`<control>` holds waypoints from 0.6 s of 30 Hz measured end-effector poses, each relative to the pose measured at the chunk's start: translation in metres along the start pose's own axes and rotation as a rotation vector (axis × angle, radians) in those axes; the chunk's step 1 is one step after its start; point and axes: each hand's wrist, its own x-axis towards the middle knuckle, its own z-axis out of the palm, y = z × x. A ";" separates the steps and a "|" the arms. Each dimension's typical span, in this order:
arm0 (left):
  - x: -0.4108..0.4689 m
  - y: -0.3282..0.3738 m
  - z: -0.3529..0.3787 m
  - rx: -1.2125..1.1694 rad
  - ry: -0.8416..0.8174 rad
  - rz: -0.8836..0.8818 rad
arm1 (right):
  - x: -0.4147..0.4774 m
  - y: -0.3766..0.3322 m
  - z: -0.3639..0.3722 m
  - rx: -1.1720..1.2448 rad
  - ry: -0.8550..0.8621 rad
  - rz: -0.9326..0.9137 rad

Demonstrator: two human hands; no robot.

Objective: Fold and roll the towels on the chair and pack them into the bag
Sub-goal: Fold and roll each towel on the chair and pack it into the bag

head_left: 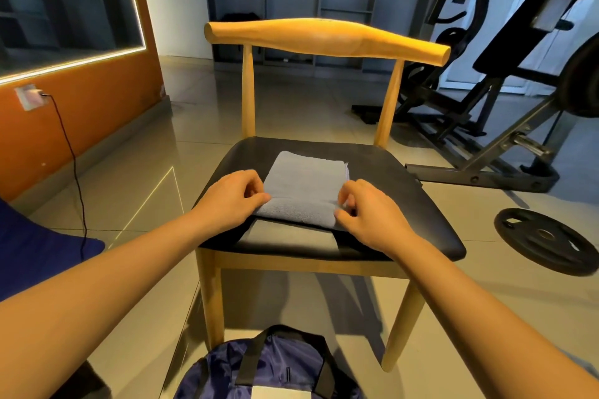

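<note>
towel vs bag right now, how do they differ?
Colour: the towel is pale grey-blue; the bag is dark navy with black straps. Place: the towel lies on the chair seat; the bag sits on the floor before the chair. Handling: left hand and right hand both grip the towel's near, rolled edge; nothing touches the bag. Both are soft fabric.

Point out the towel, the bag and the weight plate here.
towel (308, 176): head view, its flat, unrolled far part.
bag (282, 361): head view, blue fabric between its black straps.
weight plate (544, 235): head view, centre hub.
</note>
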 end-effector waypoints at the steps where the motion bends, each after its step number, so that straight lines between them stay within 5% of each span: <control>1: -0.002 0.000 0.000 0.031 0.043 0.075 | -0.001 -0.001 0.000 -0.032 0.034 -0.073; 4: -0.008 -0.007 0.001 0.164 0.125 0.314 | -0.003 0.000 0.004 -0.173 0.073 -0.227; 8: -0.014 -0.018 -0.001 0.191 0.051 0.391 | -0.010 0.010 0.007 -0.223 0.049 -0.281; 14: -0.011 -0.016 0.000 0.159 -0.014 0.251 | -0.009 0.003 0.003 -0.067 0.000 -0.142; 18: -0.005 -0.009 -0.003 0.053 -0.118 0.151 | -0.001 0.002 -0.008 0.136 -0.192 0.036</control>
